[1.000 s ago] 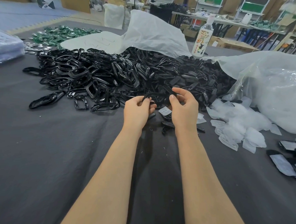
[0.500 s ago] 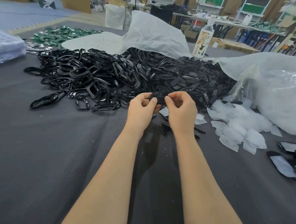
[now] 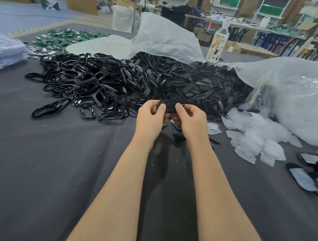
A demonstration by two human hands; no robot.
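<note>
While viewing from the head camera, locate the black plastic part (image 3: 168, 106) raised above the grey tabletop (image 3: 54, 161), just in front of the pile of black frames (image 3: 111, 82). Note the left hand (image 3: 150, 120) pinching its left end and the right hand (image 3: 192, 121) pinching its right end, both gripping it. Observe white film pieces (image 3: 258, 140) lying near to the right, beside the clear bag (image 3: 290, 99).

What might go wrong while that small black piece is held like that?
The left hand and right hand pinch the black piece only by its ends, so it might slip and vanish among the lookalike pile behind it. Reaching farther back could perhaps topple the bottle standing by the pile.
</note>
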